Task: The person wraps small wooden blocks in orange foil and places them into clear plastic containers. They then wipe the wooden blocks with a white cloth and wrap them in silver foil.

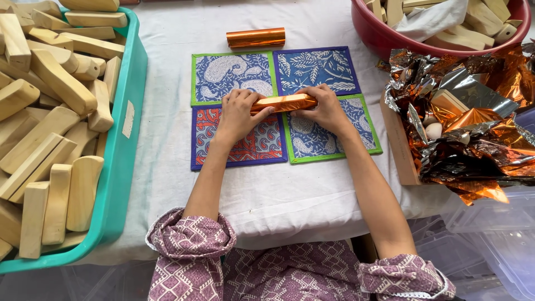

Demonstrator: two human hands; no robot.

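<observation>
Left hand (pixel 238 114) and right hand (pixel 325 108) both grip a foil-wrapped block (pixel 284 103) over four patterned mats (pixel 253 147); another wrapped block (pixel 256 38) lies at twelve o'clock.

A short bar wrapped in shiny copper-orange foil (pixel 284 103) lies level, crosswise, just above the middle of four patterned cloth squares. Its foil is creased and pulled snug, glinting along the top, with both ends covered by fingers.
</observation>
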